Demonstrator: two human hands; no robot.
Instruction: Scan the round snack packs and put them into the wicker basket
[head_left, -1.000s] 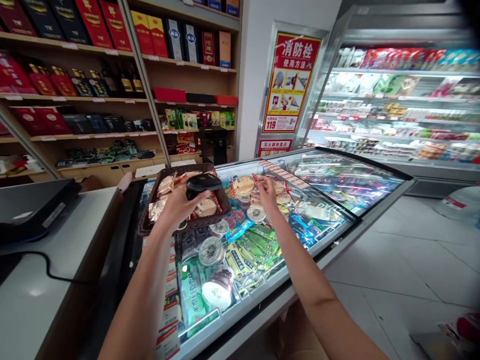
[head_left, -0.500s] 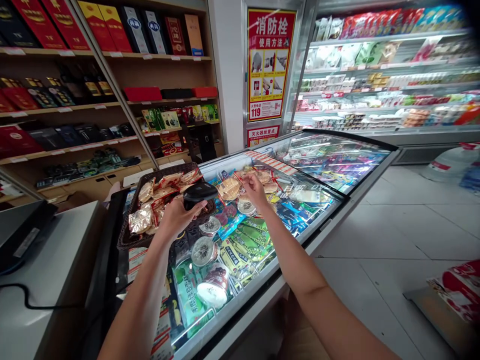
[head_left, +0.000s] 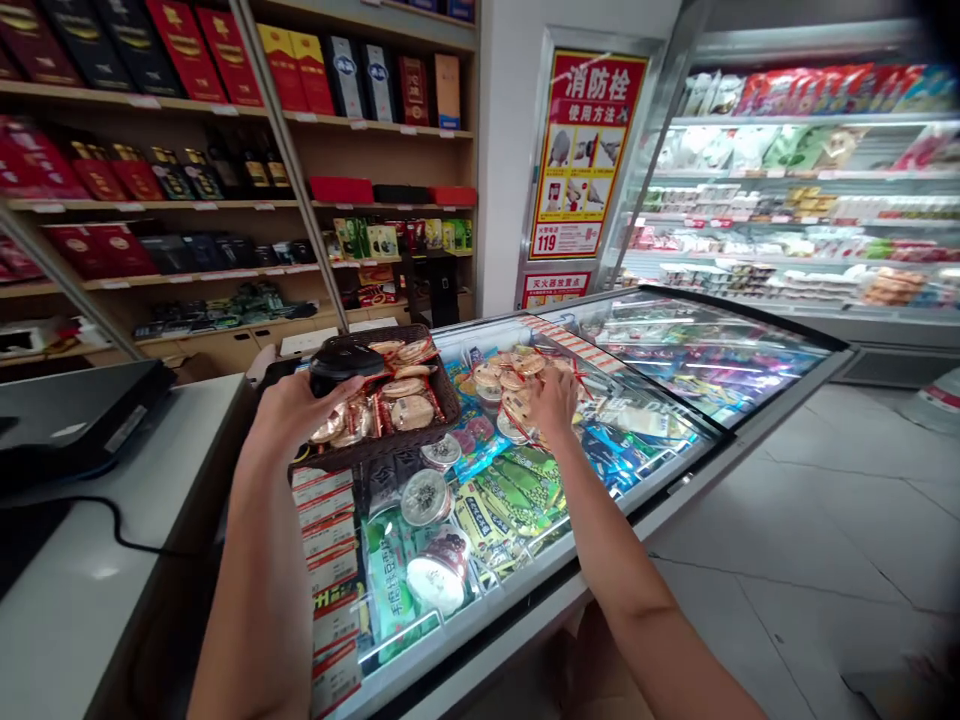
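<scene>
My left hand (head_left: 289, 415) is closed round a black handheld scanner (head_left: 345, 365), thumb reaching along its near side. Both are over the left part of a brown wicker basket (head_left: 442, 390) of round biscuits in clear and red wrappers. My right hand (head_left: 553, 402) is over a loose pile of wrapped biscuits (head_left: 487, 375) on the freezer's glass top (head_left: 660, 425). Its bent fingers appear closed on one wrapped biscuit (head_left: 519, 408); the fingertips are partly hidden.
Tubs (head_left: 439, 570) and green ice-cream packets (head_left: 525, 480) show through the glass. Price labels (head_left: 330, 550) line the freezer's left side. A white counter (head_left: 180, 450) with a black machine (head_left: 67, 420) stands left. Behind are boxed goods on shelves (head_left: 405, 120) and a chilled display (head_left: 795, 180).
The scanner has moved left in my left hand, from beside the biscuit pile to above the basket. My right hand has shifted lower over the pile. The view has turned left.
</scene>
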